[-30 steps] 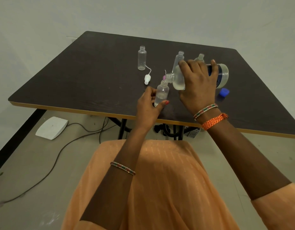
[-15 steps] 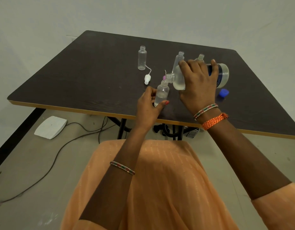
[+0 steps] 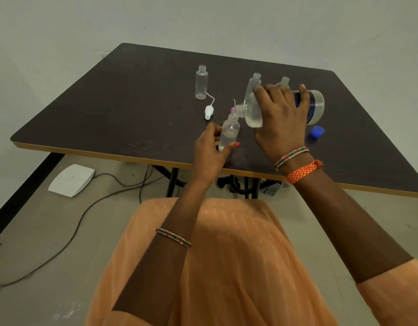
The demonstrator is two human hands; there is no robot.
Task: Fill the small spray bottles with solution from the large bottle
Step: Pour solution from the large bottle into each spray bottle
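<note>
1. Large bottle [image 3: 250, 114]: I see it tipped on its side above the dark table [image 3: 109, 109], neck pointing left and down, its mouth right at the mouth of the small spray bottle [image 3: 228, 135] that stands near the table's front edge.
2. My right hand [image 3: 281, 121] is wrapped over the large bottle's body, fingers curled across its top, gripping it.
3. My left hand [image 3: 211, 154] grasps the small spray bottle low down, thumb on its right side and fingers on its left; clear liquid sits in the bottle's lower part.
4. Left of and behind the large bottle, an uncapped clear bottle [image 3: 201, 82] stands upright, well apart from it.
5. Just in front of that bottle lies a white spray head [image 3: 208, 112] with its thin tube.
6. Directly behind the large bottle stand two more open small bottles [image 3: 254, 84], [image 3: 284, 81], partly hidden by my right hand.
7. A blue cap [image 3: 318, 131] lies on the table just right of the large bottle.
8. A small pink piece [image 3: 233, 110] shows beside the large bottle's neck; I cannot tell what it is.
</note>
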